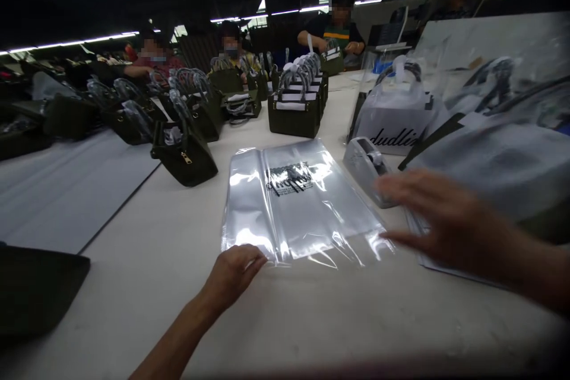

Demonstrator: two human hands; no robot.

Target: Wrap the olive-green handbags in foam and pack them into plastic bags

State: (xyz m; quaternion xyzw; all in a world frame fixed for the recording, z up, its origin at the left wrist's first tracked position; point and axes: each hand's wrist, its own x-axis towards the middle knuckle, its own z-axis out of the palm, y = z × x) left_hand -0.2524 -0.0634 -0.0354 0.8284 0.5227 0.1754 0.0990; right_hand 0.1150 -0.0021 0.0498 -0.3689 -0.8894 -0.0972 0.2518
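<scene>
A stack of clear plastic bags [307, 208] with black printing lies flat on the table in front of me. My left hand [236, 270] is closed at the near left corner, its thumb and fingers pinching the plastic edge. Over the near right corner hovers my right hand [445, 222], blurred by motion, with thumb and fingers apart and nothing visible between them. Just beyond its fingertips stands a grey tape dispenser [367, 166].
Dark green handbags with wrapped handles stand in a row [294, 116] and in a group at left [184, 157]. A plastic-covered handbag [396, 110] stands at right. White sheets [89, 184] lie left on the table [178, 237]. Several people [336, 32] work across it.
</scene>
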